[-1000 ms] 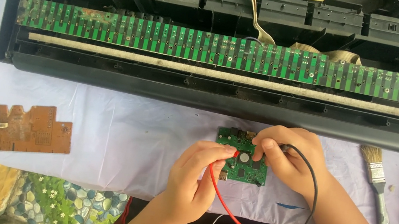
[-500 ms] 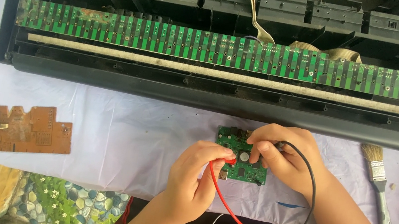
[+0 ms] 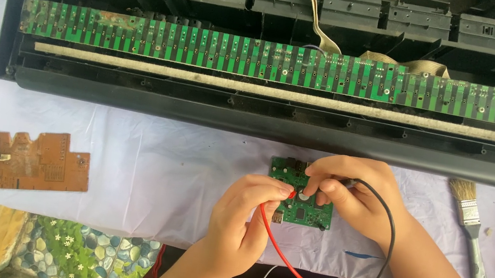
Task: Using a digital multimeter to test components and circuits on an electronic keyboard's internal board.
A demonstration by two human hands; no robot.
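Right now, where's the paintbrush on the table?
In the head view the paintbrush lies at the right, on the white cloth below the opened keyboard case, just beyond the right hand.

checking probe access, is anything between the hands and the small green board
Nothing visible. The left hand and right hand are both already on the small green board, each holding a probe lead to its top face.

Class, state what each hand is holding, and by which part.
Left hand: red probe, near its tip. Right hand: black probe, near its tip.
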